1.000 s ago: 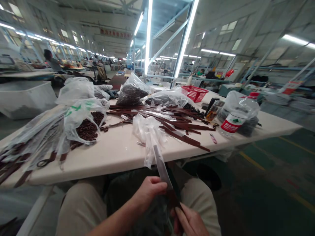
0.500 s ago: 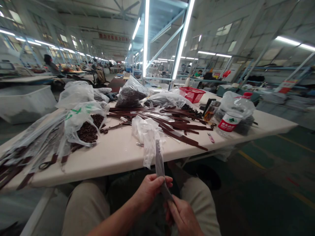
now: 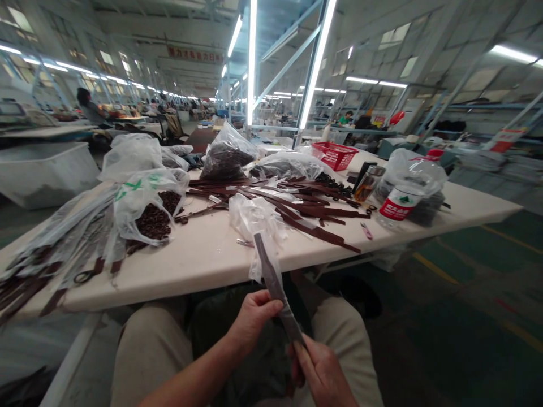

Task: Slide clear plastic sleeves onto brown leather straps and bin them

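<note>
Over my lap, my left hand [image 3: 253, 319] pinches the middle of a dark strap in a clear sleeve [image 3: 271, 277]; the strap's free end points up and left toward the table edge. My right hand [image 3: 323, 376] grips the lower end of the same strap, fingers closed round it. A dark bag lies on my lap [image 3: 237, 362] beneath both hands. Just beyond the hands, a crumpled clear plastic bag [image 3: 257, 223] hangs over the edge of the white table [image 3: 203, 260].
Loose brown straps [image 3: 314, 215] lie across the table's middle. Plastic bags of dark rings [image 3: 150, 217] and bagged straps [image 3: 55, 243] sit at the left. A water bottle [image 3: 401, 198], a red basket [image 3: 335, 155] and small pink snips [image 3: 367, 230] are at the right. People work at far benches.
The strap has swung between my hands: its upper end stood more upright half a second ago and now tilts further left. Both hands kept their grip and shifted slightly.
</note>
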A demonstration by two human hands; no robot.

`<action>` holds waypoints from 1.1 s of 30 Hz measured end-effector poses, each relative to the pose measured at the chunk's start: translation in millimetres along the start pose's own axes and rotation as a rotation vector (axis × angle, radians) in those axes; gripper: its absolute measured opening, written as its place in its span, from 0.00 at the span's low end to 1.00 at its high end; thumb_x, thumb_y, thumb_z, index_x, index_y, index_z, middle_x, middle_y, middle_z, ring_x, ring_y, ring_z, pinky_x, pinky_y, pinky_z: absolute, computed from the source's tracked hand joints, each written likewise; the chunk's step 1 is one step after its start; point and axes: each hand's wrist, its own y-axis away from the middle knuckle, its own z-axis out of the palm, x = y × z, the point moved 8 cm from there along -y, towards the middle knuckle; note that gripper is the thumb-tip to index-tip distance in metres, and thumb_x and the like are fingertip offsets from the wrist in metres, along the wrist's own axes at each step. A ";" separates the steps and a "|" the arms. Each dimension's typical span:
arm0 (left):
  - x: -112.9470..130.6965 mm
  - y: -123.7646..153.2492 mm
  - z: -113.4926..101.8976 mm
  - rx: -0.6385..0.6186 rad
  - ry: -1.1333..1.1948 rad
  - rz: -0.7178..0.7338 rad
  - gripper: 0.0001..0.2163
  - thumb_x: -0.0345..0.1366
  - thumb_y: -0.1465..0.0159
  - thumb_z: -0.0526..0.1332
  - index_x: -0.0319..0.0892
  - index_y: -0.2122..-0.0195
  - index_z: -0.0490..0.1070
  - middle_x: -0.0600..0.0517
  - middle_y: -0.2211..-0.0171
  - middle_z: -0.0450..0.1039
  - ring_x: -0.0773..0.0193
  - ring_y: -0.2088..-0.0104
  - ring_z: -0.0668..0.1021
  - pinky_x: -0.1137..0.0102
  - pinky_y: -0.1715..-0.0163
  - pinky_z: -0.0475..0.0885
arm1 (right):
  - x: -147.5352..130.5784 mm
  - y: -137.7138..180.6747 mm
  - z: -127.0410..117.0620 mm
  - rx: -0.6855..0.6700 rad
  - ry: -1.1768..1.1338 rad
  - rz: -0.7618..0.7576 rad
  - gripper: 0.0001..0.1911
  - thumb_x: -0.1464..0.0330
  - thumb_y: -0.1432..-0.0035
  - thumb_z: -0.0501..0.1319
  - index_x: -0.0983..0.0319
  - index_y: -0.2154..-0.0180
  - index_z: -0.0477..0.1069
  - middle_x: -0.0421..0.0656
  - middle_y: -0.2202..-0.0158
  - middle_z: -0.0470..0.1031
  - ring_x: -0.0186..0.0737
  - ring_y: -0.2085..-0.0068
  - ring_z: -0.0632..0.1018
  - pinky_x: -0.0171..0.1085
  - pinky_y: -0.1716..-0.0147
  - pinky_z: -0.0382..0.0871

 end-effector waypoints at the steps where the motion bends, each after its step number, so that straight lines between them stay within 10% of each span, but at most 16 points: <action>1: 0.4 1.6 1.4 -0.004 -0.014 -0.001 0.13 0.39 0.53 0.75 0.36 0.69 0.80 0.48 0.72 0.78 0.67 0.72 0.75 0.72 0.67 0.69 | -5.0 -1.6 -1.2 0.013 0.011 -0.005 0.27 0.48 0.33 0.42 0.61 0.68 0.67 0.40 0.80 0.72 0.35 0.78 0.73 0.32 0.76 0.64; 18: 16.0 13.1 -7.6 0.041 -0.218 0.057 0.15 0.45 0.43 0.68 0.37 0.64 0.81 0.48 0.70 0.79 0.63 0.71 0.77 0.71 0.67 0.71 | -44.6 -10.0 -7.0 -0.036 0.123 -0.109 0.11 0.60 0.36 0.55 0.60 0.63 0.69 0.39 0.70 0.75 0.36 0.69 0.74 0.33 0.69 0.62; 33: 27.5 13.4 -11.7 0.110 -0.202 0.155 0.13 0.41 0.43 0.68 0.38 0.63 0.82 0.47 0.65 0.81 0.56 0.59 0.78 0.66 0.53 0.70 | -4.0 23.4 2.9 -0.167 0.078 0.105 0.21 0.61 0.33 0.47 0.61 0.70 0.72 0.41 0.77 0.76 0.36 0.74 0.76 0.33 0.72 0.65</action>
